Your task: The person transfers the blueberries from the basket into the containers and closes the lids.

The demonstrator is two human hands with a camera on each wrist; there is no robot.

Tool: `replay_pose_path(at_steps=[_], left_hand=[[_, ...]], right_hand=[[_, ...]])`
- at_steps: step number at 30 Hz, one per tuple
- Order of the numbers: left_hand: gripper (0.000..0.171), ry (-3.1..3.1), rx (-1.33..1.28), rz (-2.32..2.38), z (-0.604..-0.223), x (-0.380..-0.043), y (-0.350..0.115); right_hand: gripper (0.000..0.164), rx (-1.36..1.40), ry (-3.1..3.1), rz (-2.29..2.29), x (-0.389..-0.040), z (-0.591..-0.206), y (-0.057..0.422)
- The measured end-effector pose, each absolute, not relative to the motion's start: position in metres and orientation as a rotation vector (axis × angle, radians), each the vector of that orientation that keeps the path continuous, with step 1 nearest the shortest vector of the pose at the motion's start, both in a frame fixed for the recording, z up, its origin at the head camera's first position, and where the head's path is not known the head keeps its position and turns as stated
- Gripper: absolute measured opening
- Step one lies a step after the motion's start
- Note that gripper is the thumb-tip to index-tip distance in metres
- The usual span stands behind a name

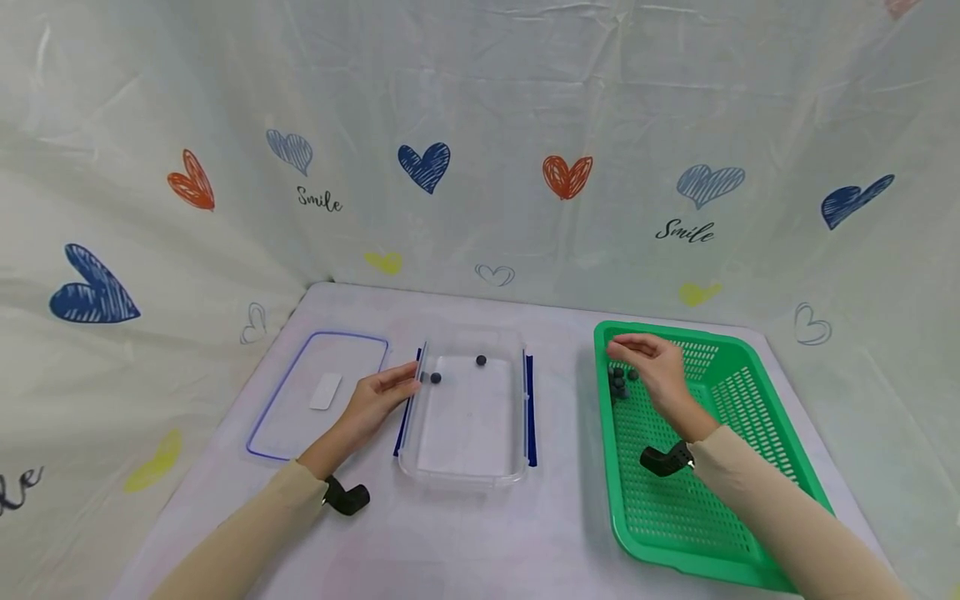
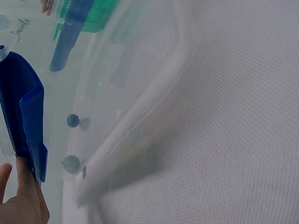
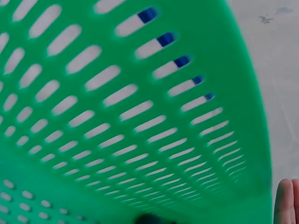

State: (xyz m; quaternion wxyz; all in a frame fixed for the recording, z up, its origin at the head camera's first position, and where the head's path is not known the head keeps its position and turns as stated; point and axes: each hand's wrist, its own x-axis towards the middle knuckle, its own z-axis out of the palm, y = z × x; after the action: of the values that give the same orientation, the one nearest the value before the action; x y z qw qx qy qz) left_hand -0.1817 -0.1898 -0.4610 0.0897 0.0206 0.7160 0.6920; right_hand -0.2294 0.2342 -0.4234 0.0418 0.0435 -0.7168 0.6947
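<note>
My left hand (image 1: 378, 398) reaches to the left wall of a clear plastic container (image 1: 471, 481), fingers fairly straight and touching its folded-down blue latch flap (image 2: 35, 130). Two small dark balls lie in the container: one ball (image 1: 436, 378) by the left wall, another ball (image 1: 482, 360) towards the back. Over the left rim of a green perforated basket (image 1: 618, 500) is my right hand (image 1: 656, 371), fingers extended and close together; no object shows between them. Beneath it, several dark balls (image 1: 618, 385) gather along the basket's left side.
A clear lid with a blue rim (image 1: 273, 400) lies to the left, with a small white rectangular piece (image 1: 326, 391) on it. Another blue latch flap (image 1: 532, 412) sticks out at the container's right. A printed curtain (image 1: 480, 225) hangs behind the white-covered table (image 1: 420, 550).
</note>
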Motion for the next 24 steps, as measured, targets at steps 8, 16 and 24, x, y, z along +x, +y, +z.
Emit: replay_pose_path(at_steps=[8,16,24], left_hand=[[0.054,2.137,0.027,2.071,-0.48,-0.19,-0.194],[0.057,2.147,0.051,2.108,-0.481,-0.19,-0.195],[0.052,2.165,0.036,2.099,-0.483,-0.188,-0.193]], right_hand=[[0.039,0.112,-2.252,1.99,-0.224,-0.444,0.25],[0.038,0.027,-2.275,1.91,-0.227,-0.463,0.264],[0.045,-0.086,-2.409,1.835,-0.223,-0.48,0.276]])
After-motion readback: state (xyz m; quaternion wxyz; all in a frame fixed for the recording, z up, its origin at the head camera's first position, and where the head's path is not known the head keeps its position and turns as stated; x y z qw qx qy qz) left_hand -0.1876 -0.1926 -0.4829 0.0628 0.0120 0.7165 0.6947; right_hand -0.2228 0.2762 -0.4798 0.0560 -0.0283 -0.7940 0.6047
